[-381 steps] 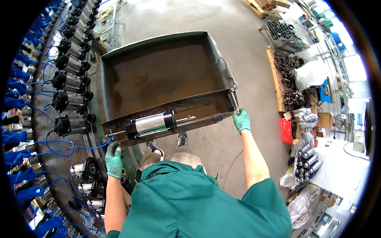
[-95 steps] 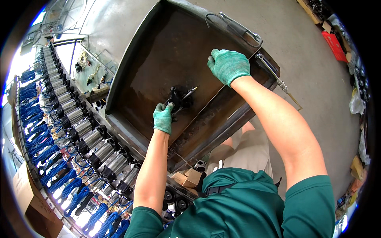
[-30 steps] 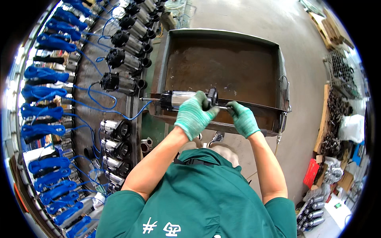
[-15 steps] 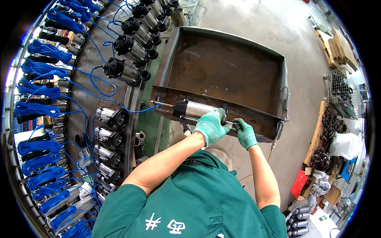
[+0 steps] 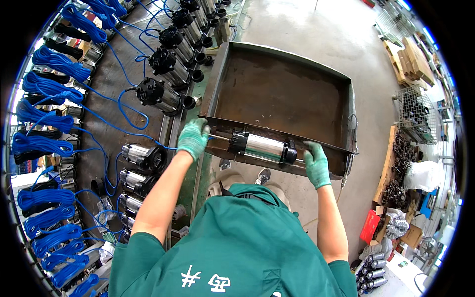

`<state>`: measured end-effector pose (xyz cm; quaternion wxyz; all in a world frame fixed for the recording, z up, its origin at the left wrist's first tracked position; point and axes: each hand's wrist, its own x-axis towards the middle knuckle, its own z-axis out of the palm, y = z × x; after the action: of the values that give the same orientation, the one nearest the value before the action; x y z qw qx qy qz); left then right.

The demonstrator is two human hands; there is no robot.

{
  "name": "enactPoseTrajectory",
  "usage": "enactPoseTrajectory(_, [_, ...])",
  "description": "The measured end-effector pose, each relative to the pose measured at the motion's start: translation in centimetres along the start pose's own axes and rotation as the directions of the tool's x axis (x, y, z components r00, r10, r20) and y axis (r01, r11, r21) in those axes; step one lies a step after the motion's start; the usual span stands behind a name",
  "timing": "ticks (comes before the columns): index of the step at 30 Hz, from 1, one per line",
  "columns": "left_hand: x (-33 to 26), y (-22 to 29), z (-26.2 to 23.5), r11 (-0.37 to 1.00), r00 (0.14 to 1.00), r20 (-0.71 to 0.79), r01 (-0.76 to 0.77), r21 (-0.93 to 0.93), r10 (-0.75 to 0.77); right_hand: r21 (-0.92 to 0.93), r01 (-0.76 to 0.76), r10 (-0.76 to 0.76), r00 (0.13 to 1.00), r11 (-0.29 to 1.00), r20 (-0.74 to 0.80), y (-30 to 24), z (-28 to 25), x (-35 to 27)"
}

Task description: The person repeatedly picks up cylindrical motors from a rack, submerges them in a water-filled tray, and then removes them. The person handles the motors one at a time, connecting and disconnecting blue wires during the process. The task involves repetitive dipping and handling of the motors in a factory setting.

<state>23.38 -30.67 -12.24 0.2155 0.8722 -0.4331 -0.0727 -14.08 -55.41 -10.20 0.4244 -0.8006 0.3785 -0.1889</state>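
Note:
A silver cylindrical pump body (image 5: 264, 147) with black ends lies sideways on the near ledge of a rusty metal tank (image 5: 282, 89). My left hand (image 5: 193, 139), in a green glove, is at the ledge's left end, its fingers curled over the outer end of a thin metal rod (image 5: 217, 137) that points at the pump. The glove hides what the fingers hold there, and a blue cable (image 5: 166, 146) runs up to it. My right hand (image 5: 316, 166), gloved too, is just beyond the pump's right end, fingers raised and apart, near a short thin rod (image 5: 300, 160).
Several upright pumps (image 5: 168, 67) and a row of lying ones (image 5: 136, 155) stand on the bench at left, with coiled blue cables (image 5: 42, 143) along its far side. A wire cage (image 5: 420, 111) and wooden boards (image 5: 415, 59) are at right. A hose (image 5: 342, 183) hangs from the tank's right corner.
Both hands have come off the pump's right end. My left hand has moved left to the rod's outer end; my right hand has shifted slightly right and its fingers have opened.

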Motion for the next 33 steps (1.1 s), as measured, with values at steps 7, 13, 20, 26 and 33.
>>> enactPoseTrajectory(7, [1.8,-5.7,3.2,0.927,0.881,0.447,0.286,-0.244,-0.154,-0.536,0.089,-0.134,0.99,0.839,-0.046,-5.7,8.0,3.0])
enactPoseTrajectory(13, [1.0,-7.2,5.7,0.679,0.755,0.633,0.555,-0.48,-0.169,-0.536,0.083,-0.132,0.99,0.84,-0.054,-5.5,7.9,2.6])
enactPoseTrajectory(20, [0.8,-5.3,4.0,0.362,0.494,0.804,0.853,-0.375,-0.33,-0.528,0.061,-0.1,0.994,0.847,-0.046,-5.9,8.1,2.8])
enactPoseTrajectory(26, [-1.4,-4.5,0.1,0.915,0.909,0.213,-0.298,-0.272,0.359,-0.55,0.025,-0.061,0.997,0.835,-0.047,-6.1,7.5,2.3])
enactPoseTrajectory(33, [-0.6,-7.7,2.1,0.743,0.728,0.149,-0.651,-0.157,0.669,-0.553,0.012,-0.045,0.998,0.833,-0.046,-6.9,7.9,2.4])
